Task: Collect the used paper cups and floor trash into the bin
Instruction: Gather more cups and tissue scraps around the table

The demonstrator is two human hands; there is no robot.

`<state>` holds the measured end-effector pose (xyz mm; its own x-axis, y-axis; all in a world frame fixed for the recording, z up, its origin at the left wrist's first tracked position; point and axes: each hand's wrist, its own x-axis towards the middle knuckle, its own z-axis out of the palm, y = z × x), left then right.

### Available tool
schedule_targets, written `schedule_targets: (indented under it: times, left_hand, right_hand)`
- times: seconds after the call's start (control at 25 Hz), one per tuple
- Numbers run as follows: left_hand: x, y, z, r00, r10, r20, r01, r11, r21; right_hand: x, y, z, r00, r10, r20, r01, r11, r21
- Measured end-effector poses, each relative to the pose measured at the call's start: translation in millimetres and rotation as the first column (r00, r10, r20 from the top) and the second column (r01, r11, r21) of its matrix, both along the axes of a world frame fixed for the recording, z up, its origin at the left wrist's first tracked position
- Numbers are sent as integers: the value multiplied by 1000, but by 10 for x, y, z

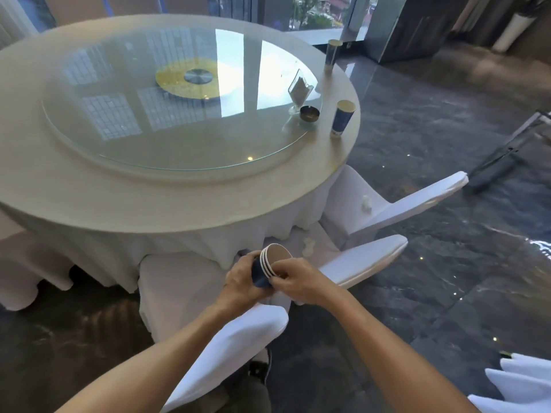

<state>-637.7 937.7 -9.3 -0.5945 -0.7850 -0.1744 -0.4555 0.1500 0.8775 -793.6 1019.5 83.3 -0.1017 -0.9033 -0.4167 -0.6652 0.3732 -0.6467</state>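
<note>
A stack of nested dark-blue paper cups [269, 268] with white rims is held over a chair seat in front of the round table [89, 192]. My left hand [241, 283] wraps the stack's base. My right hand [301, 281] pinches the rims from the right. Two more blue paper cups stand on the table's right edge, one near [342, 119] and one farther back [332, 55]. Crumpled white paper lies on one chair seat [366, 202] and another piece [308, 246] on the seat nearer me. No bin is in view.
White-covered chairs [387, 210] crowd the table's near right side, one chair back [238, 341] directly below my arms. A glass turntable [167, 144] carries a card holder [299, 89] and a small ashtray [309, 113]. Dark glossy floor [432, 263] spreads right, with a dark long-handled object [501, 162] lying on it.
</note>
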Motion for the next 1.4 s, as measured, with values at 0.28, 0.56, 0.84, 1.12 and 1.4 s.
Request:
schedule_targets:
  times: [0.28, 0.56, 0.84, 1.12, 1.4]
  left_hand:
    - [-657, -503, -361, 981, 169, 91, -177, 980, 96]
    - [-1035, -847, -439, 976, 198, 91, -211, 964, 161]
    - [-1386, -834, -732, 948, 241, 210, -290, 924, 250]
    - [-1920, -637, -920, 883, 380, 275, -446, 862, 241]
    - [-2354, -576, -1665, 839, 485, 248, -537, 812, 228]
  right_hand:
    - [-1093, -695, -168, 981, -135, -136, 133, 991, -21]
    - [-1919, -1098, -683, 926, -78, -370, 133, 983, 126]
    - [-2496, -1303, -1384, 886, 141, -442, -7, 957, 291]
    - [-3088, -1578, -2130, 866, 307, -393, -169, 922, 347]
    - [-3322, -1753, -3040, 837, 420, -351, -298, 888, 351]
